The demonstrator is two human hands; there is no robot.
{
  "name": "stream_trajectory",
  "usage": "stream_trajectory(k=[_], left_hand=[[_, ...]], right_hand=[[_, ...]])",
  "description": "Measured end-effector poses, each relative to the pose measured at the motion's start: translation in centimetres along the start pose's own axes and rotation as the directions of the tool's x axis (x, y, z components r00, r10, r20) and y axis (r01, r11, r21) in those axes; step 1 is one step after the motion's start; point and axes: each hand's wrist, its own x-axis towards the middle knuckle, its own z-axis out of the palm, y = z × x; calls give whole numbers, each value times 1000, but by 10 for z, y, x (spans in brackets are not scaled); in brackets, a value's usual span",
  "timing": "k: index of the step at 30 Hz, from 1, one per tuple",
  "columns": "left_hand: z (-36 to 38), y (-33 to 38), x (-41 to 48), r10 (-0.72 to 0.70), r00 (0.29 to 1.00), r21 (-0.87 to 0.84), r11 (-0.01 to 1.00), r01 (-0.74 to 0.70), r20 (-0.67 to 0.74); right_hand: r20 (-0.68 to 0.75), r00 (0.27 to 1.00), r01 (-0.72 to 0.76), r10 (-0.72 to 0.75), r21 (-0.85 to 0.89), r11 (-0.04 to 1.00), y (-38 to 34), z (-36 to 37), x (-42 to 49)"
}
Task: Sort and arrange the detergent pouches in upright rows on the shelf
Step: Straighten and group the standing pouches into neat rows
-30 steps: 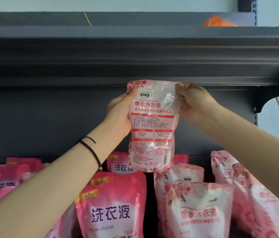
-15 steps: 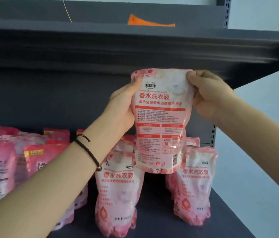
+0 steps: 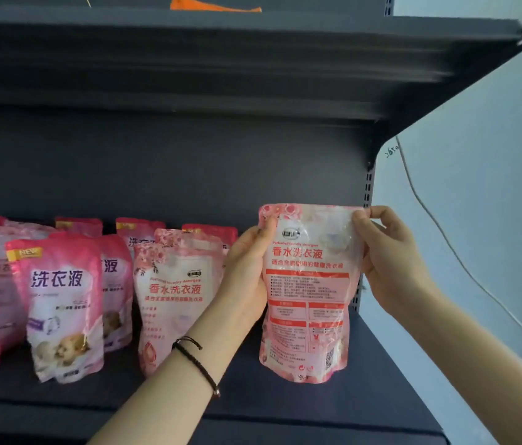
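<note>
One pale-pink glossy plastic pouch [image 3: 308, 293] is held upright, gripped by the left hand [image 3: 248, 274] and pinched by the right hand [image 3: 388, 261]; two similar pouches [image 3: 173, 300] are stood leftward.

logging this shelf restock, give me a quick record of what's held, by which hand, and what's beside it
held item: peach pouch, upright
left hand: grips its left edge
right hand: pinches its top right corner
position: right end of shelf, contact with shelf unclear
neighbours: matching pouch standing to its left, pink pouches beyond
</note>
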Motion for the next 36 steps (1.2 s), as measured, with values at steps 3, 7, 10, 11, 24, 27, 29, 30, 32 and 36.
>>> stream_trajectory(k=[3, 7, 10, 11, 24, 27, 29, 30, 32, 36], left_hand=[[-4, -25, -6, 0, 1000, 19, 1000, 0, -14], [-6, -43, -11, 1, 999, 59, 998, 3, -53], [-8, -50, -13, 3, 997, 64, 998, 1, -74], [-9, -52, -13, 0, 997, 63, 998, 4, -76], [-38, -59, -14, -89, 991, 130, 986, 102, -104], [-52, -58, -24, -135, 988, 33, 990, 138, -76], [-57, -56, -35, -134, 990, 18, 991, 134, 35], [-58, -55, -39, -128, 987, 28, 992, 126, 101], [-58, -55, -42, -113, 968, 103, 990, 92, 225], [-56, -61, -40, -63, 971, 175, 984, 23, 231]], right_hand=[[-14, 1000, 4, -4, 14, 1000, 22, -11, -10], [0, 1000, -19, 19, 72, 997, 46, -15, -18], [-12, 999, -38, 40, 116, 993, 61, -16, -19], [-15, 999, -41, 43, 120, 992, 65, -16, -19], [-216, 892, 207, -398, -587, 783, 101, 6, -80], [-56, 959, 190, -278, -600, 777, 113, 29, -102], [-33, 965, 187, -261, -613, 768, 115, 41, -107], [-45, 964, 184, -262, -598, 780, 114, 45, -107], [-98, 966, 151, -239, -536, 831, 109, 48, -104], [-200, 968, 57, -150, -408, 911, 106, 39, -100]])
